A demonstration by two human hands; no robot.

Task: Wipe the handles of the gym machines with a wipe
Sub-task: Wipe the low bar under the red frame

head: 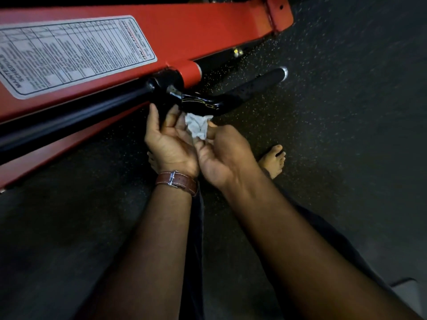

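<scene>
1. I see one black handle (251,87) just above my hands; its long axis runs diagonally from the bend near my fingers up and away to the right, ending in a silver cap.
2. One crumpled white wipe (197,125) sits between my two hands, directly below the handle's bend; whether it touches the bar I cannot tell.
3. My left hand (169,144) is palm-up, fingers loosely spread, fingertips at the wipe's edge.
4. My right hand (223,155) pinches the wipe, thumb on top.
5. One brown watch strap (176,182) circles my left wrist.
6. One red machine frame (184,31) with a maintenance label (69,54) lies above left.
7. Dark speckled rubber floor (346,112) lies beneath; one bare foot (272,160) shows right of my right hand.
</scene>
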